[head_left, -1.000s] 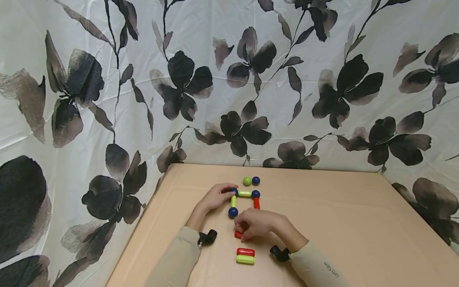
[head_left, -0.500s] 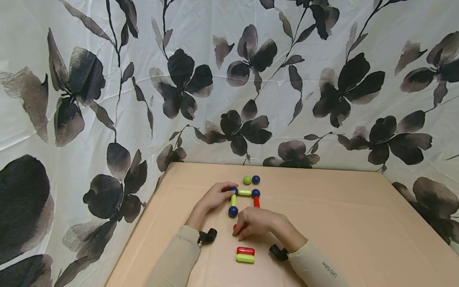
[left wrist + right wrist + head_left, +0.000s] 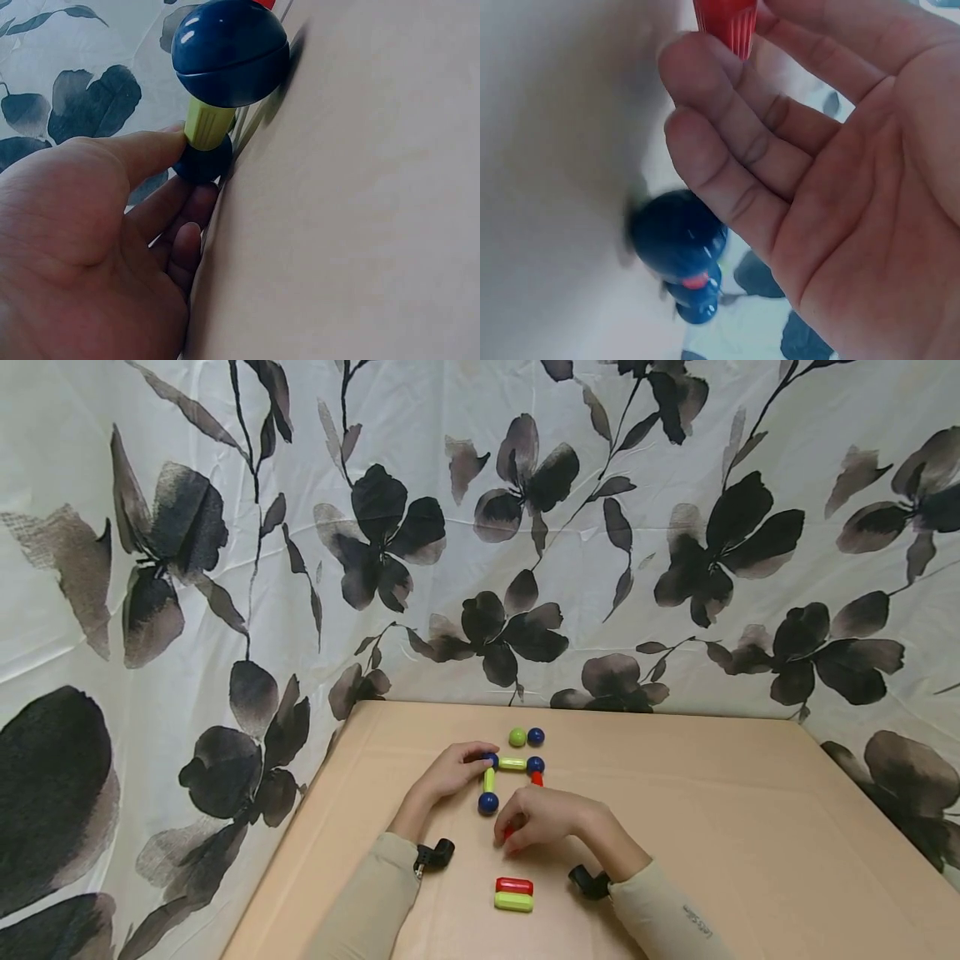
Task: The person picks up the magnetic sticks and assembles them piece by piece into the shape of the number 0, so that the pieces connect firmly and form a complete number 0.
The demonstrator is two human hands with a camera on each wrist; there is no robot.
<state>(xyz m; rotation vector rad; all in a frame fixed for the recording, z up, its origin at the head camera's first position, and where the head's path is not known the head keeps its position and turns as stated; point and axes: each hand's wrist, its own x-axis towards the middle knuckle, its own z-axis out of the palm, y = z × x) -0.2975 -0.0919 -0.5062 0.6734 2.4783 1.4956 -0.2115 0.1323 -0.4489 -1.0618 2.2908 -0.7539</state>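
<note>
My left hand pinches a dark blue ball at the far left corner of a ball-and-rod frame lying on the table. From that ball, one yellow-green rod runs right to another blue ball, and a second comes toward me to a near blue ball. A red rod extends from the right ball until my right hand hides it. That hand holds a loose red rod between thumb and fingers, slightly nearer me than the frame and mostly covered in the head view.
Beyond the frame sit a green ball and a blue ball. Closer to me, a red rod and a yellow-green rod lie side by side on the tan table. A floral cloth hangs behind.
My right hand has moved the loose red rod slightly away from me and then to the right, toward the frame. The left hand has stayed on its ball.
</note>
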